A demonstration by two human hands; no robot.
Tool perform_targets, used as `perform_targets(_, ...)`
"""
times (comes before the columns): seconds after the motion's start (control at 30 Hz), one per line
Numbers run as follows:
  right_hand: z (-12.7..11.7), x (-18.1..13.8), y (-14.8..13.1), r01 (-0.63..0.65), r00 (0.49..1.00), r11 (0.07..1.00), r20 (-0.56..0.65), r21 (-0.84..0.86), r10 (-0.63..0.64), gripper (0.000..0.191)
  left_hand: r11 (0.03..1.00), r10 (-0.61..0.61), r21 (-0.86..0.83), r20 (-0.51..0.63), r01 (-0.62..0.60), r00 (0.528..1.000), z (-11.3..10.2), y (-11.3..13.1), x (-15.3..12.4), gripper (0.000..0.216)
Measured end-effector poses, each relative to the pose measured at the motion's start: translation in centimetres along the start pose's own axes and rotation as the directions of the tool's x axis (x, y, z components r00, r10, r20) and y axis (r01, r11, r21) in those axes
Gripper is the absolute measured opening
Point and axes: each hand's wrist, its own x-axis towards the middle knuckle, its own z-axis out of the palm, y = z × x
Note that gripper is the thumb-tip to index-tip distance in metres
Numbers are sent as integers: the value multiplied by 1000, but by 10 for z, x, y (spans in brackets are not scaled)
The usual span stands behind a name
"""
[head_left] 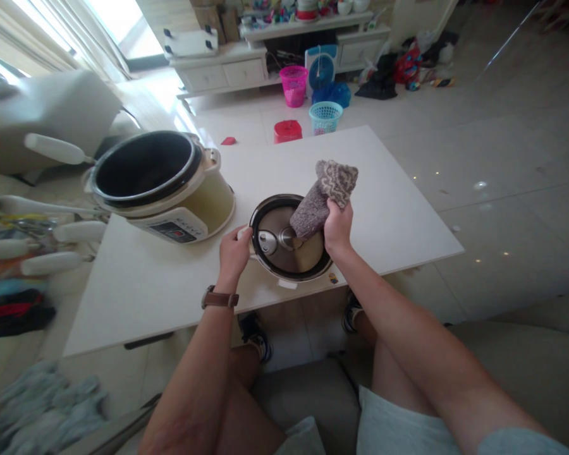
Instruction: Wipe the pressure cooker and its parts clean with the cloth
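Observation:
A round pressure cooker lid (296, 260) lies with its metal inner side up near the front edge of the white table. My left hand (234, 254) is closed on the lid's left rim. In my right hand (338, 226) is a bunched grey-brown cleaning cloth (320, 201), its lower end over the right part of the lid's inner face. Whether the cloth presses on the metal is hard to tell. To the left stands the electric pressure cooker (189, 208), uncovered, with a dark inner pot (145, 167) inside it.
The white table (389, 215) ends close to my knees. Beyond it on the floor are a red stool (287, 131), a light blue basket (325, 117) and a pink basket (294, 85). White-handled things (57, 148) stick out at the left.

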Motion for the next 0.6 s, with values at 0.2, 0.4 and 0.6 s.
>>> perform_targets(0.2, -16, -9, -23, 186, 981, 933, 105, -307, -161, 53, 999, 11, -35, 2, -11, 1000, 1, 0, 0, 35)
perform_targets(0.4, 1, -47, -42, 311, 810, 767, 578, -561, 95, 59, 1000, 14, -16, -17, -14, 1000, 2, 3, -3, 38)
perform_targets(0.6, 2, -51, -51, 587, 500, 651, 848, -482, 177, 53, 999, -3, -42, -15, 3, 1000, -1, 2, -4, 42)
